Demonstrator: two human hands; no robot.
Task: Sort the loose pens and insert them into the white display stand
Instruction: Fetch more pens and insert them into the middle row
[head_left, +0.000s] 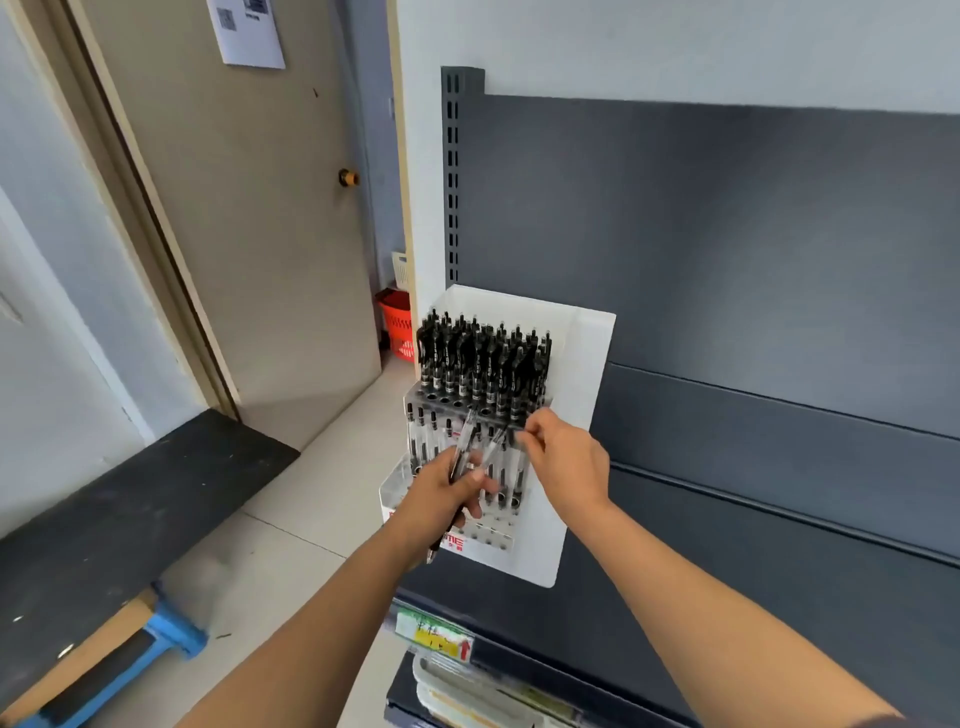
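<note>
The white display stand stands on a dark grey shelf, its upper rows packed with several black-capped pens. Lower rows hold a few clear pens and some bare holes. My left hand is closed around a small bunch of loose pens in front of the stand's lower rows, their tips pointing up toward the stand. My right hand pinches the upper end of one pen at the stand's middle row, just right of the bunch.
The dark grey shelving unit fills the right side. A price label and stacked packets lie on the shelf below. A red basket sits on the floor by the door. A black board leans at left.
</note>
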